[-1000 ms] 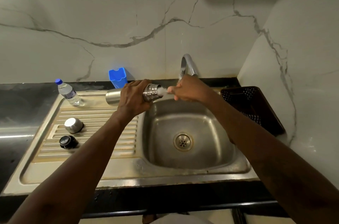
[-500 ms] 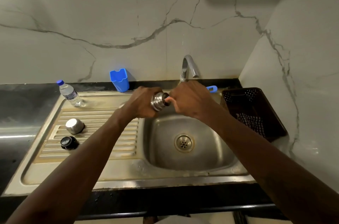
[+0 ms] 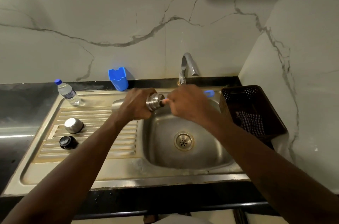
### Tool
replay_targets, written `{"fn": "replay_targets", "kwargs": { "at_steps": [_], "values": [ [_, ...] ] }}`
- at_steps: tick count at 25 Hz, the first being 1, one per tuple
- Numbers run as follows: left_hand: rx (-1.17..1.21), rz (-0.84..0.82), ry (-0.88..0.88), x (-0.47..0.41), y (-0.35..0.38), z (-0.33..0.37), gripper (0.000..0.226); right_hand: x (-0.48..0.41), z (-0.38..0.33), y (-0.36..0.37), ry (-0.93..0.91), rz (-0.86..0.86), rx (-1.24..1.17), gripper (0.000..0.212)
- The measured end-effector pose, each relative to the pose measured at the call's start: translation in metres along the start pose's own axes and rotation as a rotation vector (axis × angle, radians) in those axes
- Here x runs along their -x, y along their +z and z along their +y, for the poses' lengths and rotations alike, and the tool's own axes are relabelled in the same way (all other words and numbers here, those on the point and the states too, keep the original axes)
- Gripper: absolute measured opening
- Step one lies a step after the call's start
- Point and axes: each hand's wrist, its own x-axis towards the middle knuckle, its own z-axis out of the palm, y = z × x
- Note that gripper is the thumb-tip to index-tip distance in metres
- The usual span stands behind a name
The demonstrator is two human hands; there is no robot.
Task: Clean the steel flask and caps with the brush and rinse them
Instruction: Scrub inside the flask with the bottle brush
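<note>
The steel flask (image 3: 155,101) lies sideways over the sink's left rim, its threaded mouth pointing right. My left hand (image 3: 136,103) grips its body, hiding most of it. My right hand (image 3: 185,103) holds the brush right at the mouth; only the blue end of the brush handle (image 3: 209,93) sticks out past the hand, and the bristles are hidden. On the ribbed drainboard at the left stand the steel cap (image 3: 73,125) and the black inner cap (image 3: 67,142).
The sink basin (image 3: 207,152) with its drain lies under my hands, the tap (image 3: 186,67) behind them. A water bottle (image 3: 67,92) and blue cup (image 3: 118,78) stand at the back. A dark perforated basket (image 3: 256,99) holding a checked cloth sits right.
My right hand has moved up to the flask's mouth, and the white bristles that showed a second ago are out of sight. The flask's neck sticks out a little further than half a second ago.
</note>
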Motion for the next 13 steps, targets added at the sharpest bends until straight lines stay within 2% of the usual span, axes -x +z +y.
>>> {"fn": "replay_targets", "kwargs": {
  "at_steps": [3, 7, 10, 13],
  "values": [
    [-0.027, 0.172, 0.020, 0.008, 0.012, 0.008, 0.044, -0.006, -0.009, 0.006, 0.098, -0.080, -0.156, 0.019],
    [-0.133, 0.376, 0.069, 0.020, 0.010, -0.021, 0.046, -0.004, 0.021, -0.009, 0.360, -0.271, -0.737, 0.035],
    [-0.139, 0.463, 0.061, 0.014, 0.012, -0.018, 0.042, -0.009, 0.024, -0.018, 0.397, -0.319, -0.722, 0.037],
    [-0.110, 0.519, 0.159, 0.002, 0.018, 0.005, 0.040, -0.019, 0.004, -0.006, 0.422, -0.341, -0.730, 0.026]
  ]
}}
